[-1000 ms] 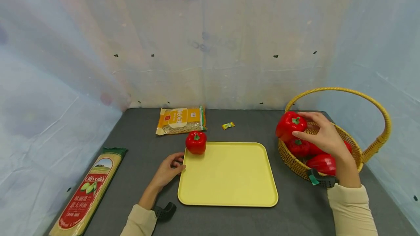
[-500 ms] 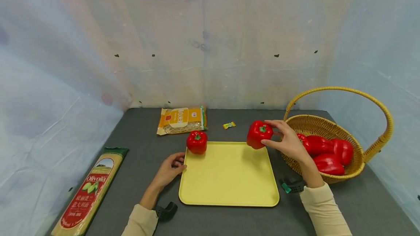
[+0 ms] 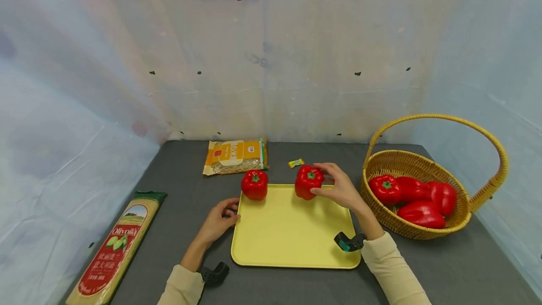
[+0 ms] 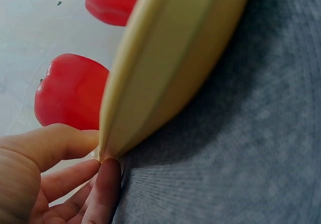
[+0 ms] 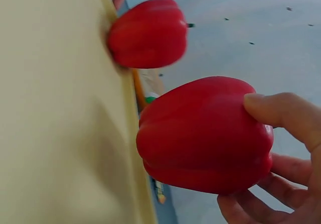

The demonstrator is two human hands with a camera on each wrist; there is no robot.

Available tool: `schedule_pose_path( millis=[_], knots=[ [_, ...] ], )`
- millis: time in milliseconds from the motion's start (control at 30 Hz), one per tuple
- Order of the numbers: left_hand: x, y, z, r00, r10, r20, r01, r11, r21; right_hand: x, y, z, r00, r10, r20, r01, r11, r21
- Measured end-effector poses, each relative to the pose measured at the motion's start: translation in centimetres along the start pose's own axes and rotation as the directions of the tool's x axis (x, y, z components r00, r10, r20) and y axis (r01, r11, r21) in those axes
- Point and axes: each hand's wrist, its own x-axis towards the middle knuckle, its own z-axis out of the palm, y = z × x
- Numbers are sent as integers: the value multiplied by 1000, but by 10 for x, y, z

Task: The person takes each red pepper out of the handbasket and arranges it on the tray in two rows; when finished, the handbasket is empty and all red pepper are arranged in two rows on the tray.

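My right hand (image 3: 339,189) grips a red bell pepper (image 3: 307,182) by its side, thumb on the near face and fingers behind it. In the right wrist view this bell pepper (image 5: 205,133) hangs over the yellow tray (image 5: 60,83), whose surface carries a shadow. A second red bell pepper (image 3: 254,185) stands upright in the tray's far left corner. My left hand (image 3: 218,220) pinches the left rim of the tray (image 3: 271,244); in the left wrist view, thumb and fingers meet at the tray's edge (image 4: 150,83).
At the right stands a wicker basket (image 3: 423,233) with a tall handle, holding several red peppers (image 3: 421,213). Behind the tray lie an orange grain packet (image 3: 234,156) and a small yellow sachet (image 3: 296,163). A long spaghetti pack (image 3: 116,248) lies at the left.
My right hand has carried the bell pepper left from over the basket to over the tray's far side, lowering it slightly. My left hand has stayed at the tray's rim.
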Motion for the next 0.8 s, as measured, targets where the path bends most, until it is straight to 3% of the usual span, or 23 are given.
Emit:
schedule_pose_path(
  millis=[200, 367, 500, 700, 800],
  knots=[
    [1, -3, 0, 1000, -16, -1, 16, 1000, 25, 10, 30, 18, 1000, -7, 14, 7, 1000, -3],
    [3, -5, 0, 1000, -14, -7, 14, 999, 37, 14, 37, 27, 1000, -14, 19, 13, 1000, 4],
    [3, -4, 1, 1000, -2, -8, 3, 1000, 29, 15, 34, 31, 999, -41, 15, 41, 999, -3],
    [4, -5, 1, 1000, -7, -13, 7, 999, 33, 13, 1, 31, 998, -51, 27, 51, 999, -18],
    [3, -5, 1, 1000, -12, -12, 12, 999, 32, 16, 13, 33, 998, -49, 31, 49, 998, -26]
  ],
)
